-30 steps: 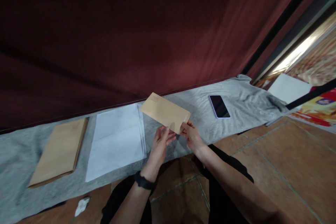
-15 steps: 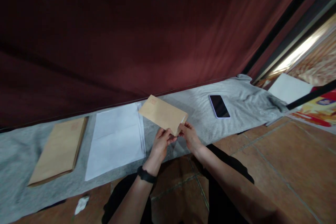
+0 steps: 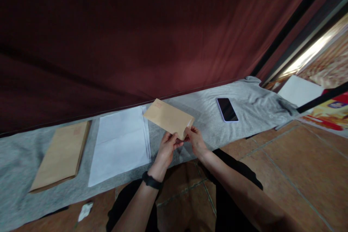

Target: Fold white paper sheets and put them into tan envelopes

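I hold a tan envelope (image 3: 167, 117) just above the grey cloth (image 3: 209, 119), its near end towards me. My left hand (image 3: 166, 149), with a black watch on the wrist, pinches the envelope's near edge. My right hand (image 3: 195, 140) grips the same end at its right corner, fingers closed on the paper. The envelope's far end with a red printed mark points away to the left, over the edge of a stack of white paper (image 3: 119, 145).
A pile of brown envelopes (image 3: 62, 156) lies on the cloth at the left. A dark phone (image 3: 227, 110) lies face up to the right. A dark red curtain (image 3: 136, 36) hangs behind. A crumpled white scrap (image 3: 85, 211) sits on the tiled floor.
My hands have drawn the envelope slightly nearer and lower, and my left fingers have closed on its near edge. Nothing else has moved.
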Demonstrator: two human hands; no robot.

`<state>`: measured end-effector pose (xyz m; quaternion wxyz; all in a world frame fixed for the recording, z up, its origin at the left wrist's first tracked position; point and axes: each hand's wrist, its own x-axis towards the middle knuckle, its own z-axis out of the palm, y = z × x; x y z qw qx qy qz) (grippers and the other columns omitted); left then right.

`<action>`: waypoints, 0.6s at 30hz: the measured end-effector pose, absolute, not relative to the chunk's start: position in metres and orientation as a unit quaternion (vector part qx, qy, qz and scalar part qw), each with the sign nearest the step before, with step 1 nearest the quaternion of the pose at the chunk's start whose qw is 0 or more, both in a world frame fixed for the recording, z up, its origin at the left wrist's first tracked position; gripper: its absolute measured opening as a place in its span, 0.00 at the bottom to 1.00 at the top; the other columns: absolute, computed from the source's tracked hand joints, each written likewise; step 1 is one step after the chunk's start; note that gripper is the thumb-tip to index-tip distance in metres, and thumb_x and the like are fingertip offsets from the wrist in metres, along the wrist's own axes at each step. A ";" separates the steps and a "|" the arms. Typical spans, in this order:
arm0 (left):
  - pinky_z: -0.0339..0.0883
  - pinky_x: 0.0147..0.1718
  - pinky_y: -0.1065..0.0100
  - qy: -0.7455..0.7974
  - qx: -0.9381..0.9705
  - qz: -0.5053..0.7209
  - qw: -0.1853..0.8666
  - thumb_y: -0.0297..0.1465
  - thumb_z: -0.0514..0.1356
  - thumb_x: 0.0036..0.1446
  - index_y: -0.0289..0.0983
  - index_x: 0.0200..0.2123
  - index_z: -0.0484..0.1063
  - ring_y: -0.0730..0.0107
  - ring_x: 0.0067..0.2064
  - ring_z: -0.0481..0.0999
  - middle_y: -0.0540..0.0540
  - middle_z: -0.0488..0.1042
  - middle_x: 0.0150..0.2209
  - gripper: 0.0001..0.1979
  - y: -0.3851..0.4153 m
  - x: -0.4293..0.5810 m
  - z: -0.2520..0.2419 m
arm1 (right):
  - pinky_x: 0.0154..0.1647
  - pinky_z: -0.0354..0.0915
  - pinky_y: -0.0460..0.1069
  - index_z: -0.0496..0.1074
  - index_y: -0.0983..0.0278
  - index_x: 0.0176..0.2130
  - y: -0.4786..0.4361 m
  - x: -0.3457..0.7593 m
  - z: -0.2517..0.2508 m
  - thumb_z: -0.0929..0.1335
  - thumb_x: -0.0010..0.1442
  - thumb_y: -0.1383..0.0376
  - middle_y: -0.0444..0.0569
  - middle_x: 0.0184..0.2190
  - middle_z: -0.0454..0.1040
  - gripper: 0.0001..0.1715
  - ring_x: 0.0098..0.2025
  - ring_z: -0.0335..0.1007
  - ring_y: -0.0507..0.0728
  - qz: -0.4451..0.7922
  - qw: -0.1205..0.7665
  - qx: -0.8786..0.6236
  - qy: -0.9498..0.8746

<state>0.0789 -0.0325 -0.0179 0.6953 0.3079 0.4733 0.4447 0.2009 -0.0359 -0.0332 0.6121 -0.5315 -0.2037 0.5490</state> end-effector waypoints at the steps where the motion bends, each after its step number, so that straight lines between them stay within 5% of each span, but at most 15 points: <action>1: 0.75 0.33 0.66 0.473 0.308 0.445 0.696 0.39 0.74 0.43 0.36 0.40 0.73 0.68 0.33 0.79 0.46 0.79 0.36 0.23 -0.033 0.079 -0.018 | 0.23 0.62 0.48 0.71 0.62 0.32 -0.036 0.201 -0.034 0.72 0.47 0.51 0.46 0.25 0.75 0.19 0.24 0.68 0.54 0.546 0.612 -0.535 -0.203; 10: 0.73 0.28 0.71 0.473 0.310 0.425 0.707 0.39 0.74 0.43 0.36 0.38 0.71 0.68 0.30 0.81 0.46 0.80 0.34 0.23 -0.030 0.078 -0.019 | 0.20 0.61 0.46 0.70 0.63 0.29 -0.034 0.200 -0.035 0.72 0.49 0.50 0.42 0.19 0.72 0.19 0.18 0.64 0.50 0.559 0.586 -0.551 -0.204; 18: 0.61 0.20 0.76 0.530 0.384 0.350 0.670 0.40 0.70 0.46 0.36 0.35 0.69 0.77 0.20 0.71 0.53 0.73 0.21 0.19 -0.017 0.053 -0.017 | 0.18 0.59 0.43 0.70 0.63 0.30 -0.036 0.228 -0.030 0.73 0.47 0.51 0.41 0.23 0.73 0.19 0.21 0.65 0.49 0.567 0.512 -0.564 -0.315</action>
